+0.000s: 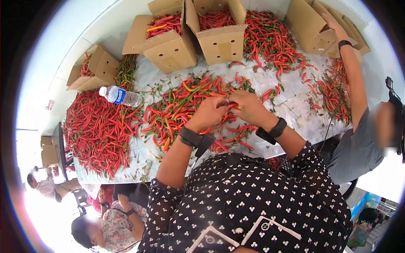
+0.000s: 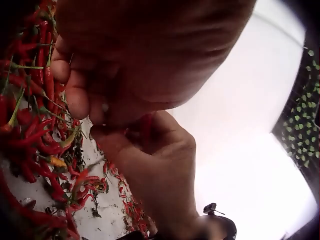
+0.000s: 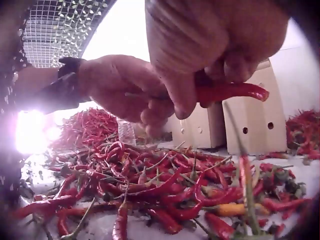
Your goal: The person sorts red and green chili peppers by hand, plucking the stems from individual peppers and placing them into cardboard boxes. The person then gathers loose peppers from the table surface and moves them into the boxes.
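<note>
In the head view my left hand point(image 1: 207, 113) and right hand point(image 1: 252, 109) meet over a heap of red chili peppers point(image 1: 177, 105) on the table. The right hand grips a red chili pepper point(image 3: 232, 92), whose tip sticks out past the fingers in the right wrist view. Its thin stem side points toward my left hand point(image 3: 120, 82), whose curled fingers pinch at that end. In the left wrist view the left fingers point(image 2: 77, 95) bend close over the right hand point(image 2: 155, 165), hiding much of the pepper. Loose chilies with green stems lie just below both hands.
A larger chili pile point(image 1: 101, 130) lies at left, with a water bottle point(image 1: 120, 97) on its far side. Cardboard boxes point(image 1: 168, 55) of chilies stand along the back. Another person's arm point(image 1: 354, 80) reaches into a box point(image 1: 312, 25) at right. A seated person point(image 1: 122, 223) is lower left.
</note>
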`<state>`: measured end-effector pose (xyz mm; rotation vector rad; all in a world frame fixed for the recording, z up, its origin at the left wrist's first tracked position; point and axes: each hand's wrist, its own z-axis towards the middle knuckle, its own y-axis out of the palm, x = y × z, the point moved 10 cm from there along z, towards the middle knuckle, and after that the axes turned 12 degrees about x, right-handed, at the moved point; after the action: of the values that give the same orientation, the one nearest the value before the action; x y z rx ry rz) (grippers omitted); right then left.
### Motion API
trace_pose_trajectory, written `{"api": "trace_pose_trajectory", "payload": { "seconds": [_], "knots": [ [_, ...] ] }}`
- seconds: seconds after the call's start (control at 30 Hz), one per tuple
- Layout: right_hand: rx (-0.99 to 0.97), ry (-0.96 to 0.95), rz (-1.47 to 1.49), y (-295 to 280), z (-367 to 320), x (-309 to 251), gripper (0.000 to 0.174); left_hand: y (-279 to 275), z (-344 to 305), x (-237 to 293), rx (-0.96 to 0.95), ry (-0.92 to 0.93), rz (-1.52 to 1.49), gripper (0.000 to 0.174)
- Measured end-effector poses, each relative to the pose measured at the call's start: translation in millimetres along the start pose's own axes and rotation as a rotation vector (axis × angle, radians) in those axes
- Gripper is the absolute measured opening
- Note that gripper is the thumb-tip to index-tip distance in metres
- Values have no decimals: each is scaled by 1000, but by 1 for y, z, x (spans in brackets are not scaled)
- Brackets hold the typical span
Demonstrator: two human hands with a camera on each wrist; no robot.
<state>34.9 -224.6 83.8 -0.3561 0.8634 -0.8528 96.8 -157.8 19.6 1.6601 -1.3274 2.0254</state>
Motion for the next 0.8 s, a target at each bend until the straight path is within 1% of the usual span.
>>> {"api": "trace_pose_trajectory", "payload": {
  "seconds": [0.03, 0.07, 0.1, 0.13, 0.17, 0.2, 0.23, 0.27, 0.3, 0.33, 0.37, 0.43, 0.47, 0.5, 0.53, 0.57, 0.6, 0.63, 0.7, 0.73, 0.8],
  "knots": [
    [-2, -2, 2, -3, 1, -1, 19, 4, -4, -5, -84, -97, -129, 18],
    [-81, 240, 149, -1, -3, 17, 14, 1, -5, -5, -82, -98, -129, 18],
    [-159, 482, 295, 5, -13, 34, 9, 5, -8, -6, -132, -148, -299, 17],
    [-160, 484, 295, 4, -15, 37, 9, 8, -12, -5, -182, -199, -470, 15],
    [-85, 643, 420, 0, -22, 55, 5, 6, -15, -5, -183, -200, -471, 15],
    [-7, 801, 544, -2, -32, 73, 7, 6, -19, -6, -200, -225, -499, 14],
    [-6, 804, 541, -5, -40, 84, 7, 6, -23, -8, -219, -249, -527, 13],
    [25, 871, 652, -8, -54, 100, 10, 6, -27, -16, -225, -250, -528, 13],
    [58, 940, 764, -12, -62, 102, 14, 9, -32, -22, -250, -204, -407, 14],
    [-39, 966, 619, -18, -74, 99, 19, 13, -38, -28, -276, -158, -286, 16],
    [-37, 976, 618, -20, -87, 94, 19, 15, -46, -33, -284, -162, -288, 16],
    [-299, 904, 300, -11, -122, 79, 22, 8, -58, -11, -222, 105, 110, 22],
    [-352, 825, 216, -7, -132, 63, 21, 16, -65, -12, -271, 164, 252, 32],
    [-404, 742, 131, -2, -140, 48, 21, 22, -72, -15, -277, 166, 250, 32],
    [-402, 745, 130, 1, -148, 42, 21, 27, -79, -16, -274, 212, 328, 37],
    [-455, 615, 66, 9, -152, 30, 21, 32, -85, -15, -268, 257, 408, 41],
    [-505, 482, 3, 18, -154, 21, 21, 37, -89, -13, -309, 247, 525, 48],
    [-503, 481, 4, 23, -155, 22, 21, 41, -88, -14, -309, 247, 527, 48],
    [-422, 395, -43, 26, -144, 19, 24, 41, -85, -2, -157, 447, 518, 43],
    [-418, 391, -41, 28, -138, 22, 24, 43, -79, -8, -154, 448, 524, 43],
    [-344, 518, -121, 23, -126, 46, 24, 32, -56, -26, -61, 322, 629, 36]
  ]
}}
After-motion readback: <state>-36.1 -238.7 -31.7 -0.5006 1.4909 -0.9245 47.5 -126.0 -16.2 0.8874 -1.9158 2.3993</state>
